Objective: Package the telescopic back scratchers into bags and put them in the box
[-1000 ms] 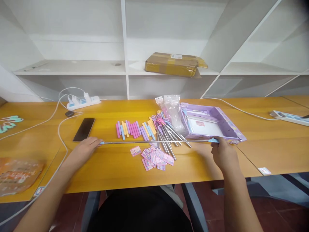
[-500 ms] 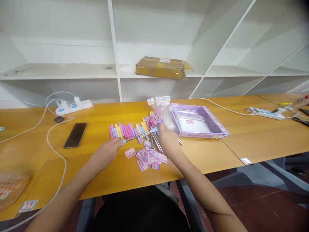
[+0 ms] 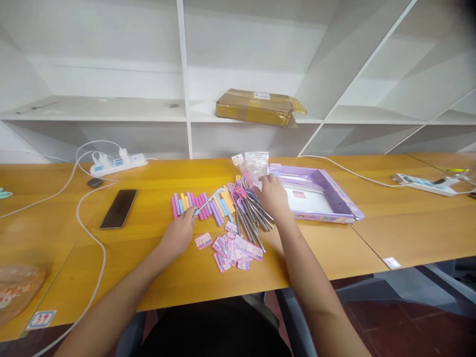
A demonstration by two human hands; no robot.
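Rod (image 3: 205, 203) slants away rightward, left hand (image 3: 181, 230) clamping its near end in fingers; right hand (image 3: 273, 197) beside bags (image 3: 256, 164), fingers unclear

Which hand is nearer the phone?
Left. The left hand is right of the phone, with a gap between; the right hand is much farther right, beside the purple tray.

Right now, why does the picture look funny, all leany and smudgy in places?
In the head view, the right-hand shelf divider slants, probably from the camera's tilt and wide lens; the top right corner goes dark; the orange bag at the lower left edge looks soft and blurry; and the clear bags have pale shiny glare.
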